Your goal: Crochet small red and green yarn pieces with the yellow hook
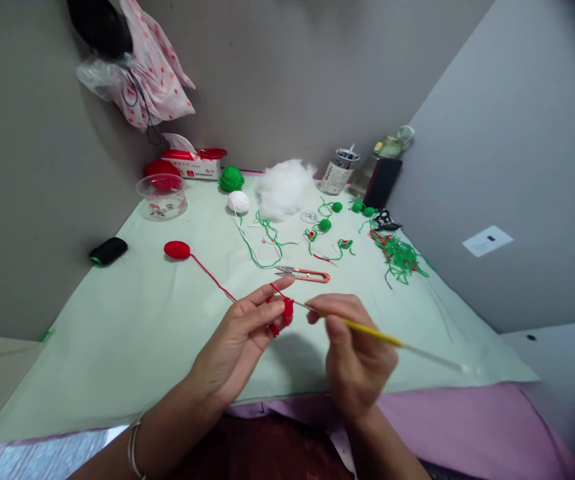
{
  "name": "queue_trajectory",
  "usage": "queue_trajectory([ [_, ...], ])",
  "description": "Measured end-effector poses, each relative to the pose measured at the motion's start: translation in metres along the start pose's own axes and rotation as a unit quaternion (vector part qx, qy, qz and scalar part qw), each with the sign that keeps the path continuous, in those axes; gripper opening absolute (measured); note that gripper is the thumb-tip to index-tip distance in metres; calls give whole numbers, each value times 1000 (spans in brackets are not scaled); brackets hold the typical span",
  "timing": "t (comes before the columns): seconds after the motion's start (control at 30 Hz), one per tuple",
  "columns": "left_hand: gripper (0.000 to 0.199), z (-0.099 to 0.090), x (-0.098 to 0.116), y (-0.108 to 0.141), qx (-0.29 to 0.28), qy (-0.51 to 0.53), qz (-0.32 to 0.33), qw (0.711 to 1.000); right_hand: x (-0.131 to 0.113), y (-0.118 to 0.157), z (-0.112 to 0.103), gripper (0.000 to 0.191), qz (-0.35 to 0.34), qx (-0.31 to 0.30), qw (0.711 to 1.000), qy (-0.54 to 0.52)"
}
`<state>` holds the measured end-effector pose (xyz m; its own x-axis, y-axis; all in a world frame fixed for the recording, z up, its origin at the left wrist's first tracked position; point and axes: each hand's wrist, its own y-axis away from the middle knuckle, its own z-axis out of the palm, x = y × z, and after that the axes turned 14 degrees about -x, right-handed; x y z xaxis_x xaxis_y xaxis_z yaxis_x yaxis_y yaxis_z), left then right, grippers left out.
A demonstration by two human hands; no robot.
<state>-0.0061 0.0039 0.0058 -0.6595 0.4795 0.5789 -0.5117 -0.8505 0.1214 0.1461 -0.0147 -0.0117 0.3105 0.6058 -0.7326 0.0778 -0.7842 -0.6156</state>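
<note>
Between the thumb and fingers of my left hand (250,323) is a small red crochet piece (287,311), with red yarn looped over the raised index finger. My right hand (355,350) grips a crochet hook (370,331) by its yellow handle, its metal tip at the edge of the red piece. Whether the tip is inside a stitch I cannot tell. From the left hand a strand runs back to a red yarn ball (177,250) on the table. Thread snips (305,274) with orange handles lie just beyond my hands.
White stuffing (286,189) lies at the back, beside a green yarn ball (231,179) and a white yarn ball (238,202). Green and red yarn scraps (401,257) are piled right. A clear tub (162,200) and black thread spool (108,252) stand left; a phone (383,183) leans at back right.
</note>
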Motion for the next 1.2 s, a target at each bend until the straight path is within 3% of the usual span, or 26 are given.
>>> queue_trajectory([
  [0.1, 34, 2, 3, 0, 5, -43, 24, 999, -2, -5, -1, 21, 56, 24, 990, -124],
  [0.27, 38, 10, 0, 3, 5, -101, 53, 994, -4, -10, 3, 20, 54, -11, 991, -119],
  [0.4, 50, 9, -6, 5, 14, -119, 60, 991, -2, -2, 5, 27, 0, -42, 999, 7],
  [0.47, 50, 7, -8, 4, 6, -79, 37, 996, 0, 3, 5, 36, -51, -45, 991, 117],
  [0.53, 45, 5, -7, 2, -12, -16, -2, 1000, 2, 4, 3, 39, -73, -24, 987, 143],
  [0.67, 37, 0, 1, -1, -3, 14, -14, 1000, 1, -5, -4, 24, 32, 37, 996, -72],
  [0.77, 41, 1, 3, -1, 1, -56, 21, 998, -1, -10, -5, 22, 86, 12, 984, -153],
  [0.87, 48, 2, -2, 0, -1, -115, 51, 992, -2, -7, 1, 21, 17, -25, 999, -15],
  [0.97, 48, 2, -5, 0, -8, -111, 36, 993, -2, -2, 7, 34, -54, -9, 996, 69],
  [1.07, 45, 1, -2, -1, -21, -84, 4, 996, 1, -3, 5, 27, 14, -8, 999, -45],
  [1.2, 42, 1, 4, 0, -25, -70, -4, 997, 3, -11, -4, 19, 119, -31, 965, -232],
])
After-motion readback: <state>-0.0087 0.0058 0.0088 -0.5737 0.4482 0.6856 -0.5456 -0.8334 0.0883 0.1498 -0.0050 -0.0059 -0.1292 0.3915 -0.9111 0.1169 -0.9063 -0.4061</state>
